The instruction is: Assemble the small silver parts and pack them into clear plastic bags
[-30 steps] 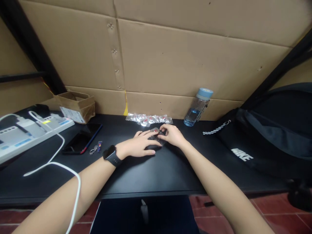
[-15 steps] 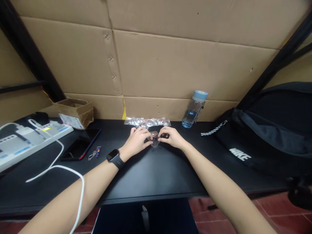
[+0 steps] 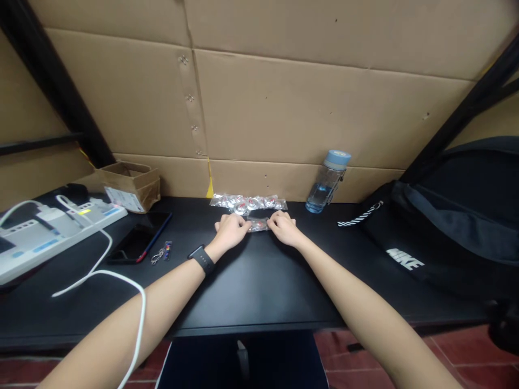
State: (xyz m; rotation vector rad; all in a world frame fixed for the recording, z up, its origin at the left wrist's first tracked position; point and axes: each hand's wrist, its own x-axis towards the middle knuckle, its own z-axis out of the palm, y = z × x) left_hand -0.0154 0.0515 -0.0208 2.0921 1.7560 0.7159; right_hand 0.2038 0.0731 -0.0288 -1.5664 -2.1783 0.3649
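Observation:
A small clear plastic packet (image 3: 258, 225) with something red and silvery inside lies between my hands, low over the black table. My left hand (image 3: 232, 230), with a dark watch on its wrist, is closed on the packet's left end. Fingers of my right hand (image 3: 283, 227) pinch its right end. Just behind them, several similar clear packets (image 3: 252, 203) with round silvery and red items lie in a row near the cardboard wall.
On the black table (image 3: 259, 292), a power strip (image 3: 60, 232), an open cardboard box (image 3: 135, 186), a phone (image 3: 140, 237) and a keychain (image 3: 162, 253) are at left. A water bottle (image 3: 327, 182) and a black bag (image 3: 446, 232) stand right. A white cable (image 3: 141, 319) crosses my left forearm.
The packet has gone from bunched up between my fingertips to flatter and stretched sideways. Both my hands have turned more palm-down around its ends. The view has shifted slightly.

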